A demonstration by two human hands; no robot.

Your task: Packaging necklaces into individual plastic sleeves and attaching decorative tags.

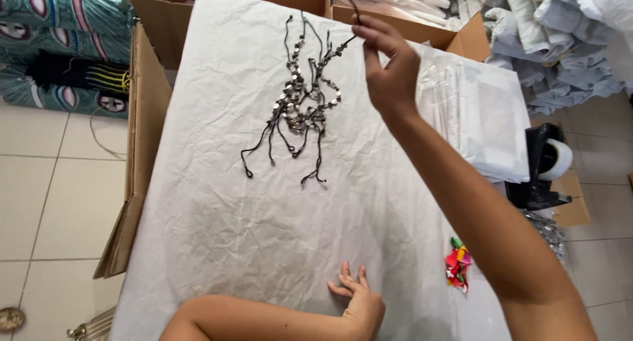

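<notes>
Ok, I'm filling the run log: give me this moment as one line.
right hand: pinches beaded black cords, one end lifted | left hand: flat on white crumpled paper

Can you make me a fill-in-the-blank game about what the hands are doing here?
1. The right hand pinches a black ____ of the beaded strings.
2. The left hand lies flat on the crinkled ____ paper.
3. The paper covers a cardboard ____.
4. The bright bow lies near the ____ arm.

Missing words: cord; white; box; right

Both hands (389,71) and forearms are bare, with no sleeves, rings, watch or gloves visible
</notes>
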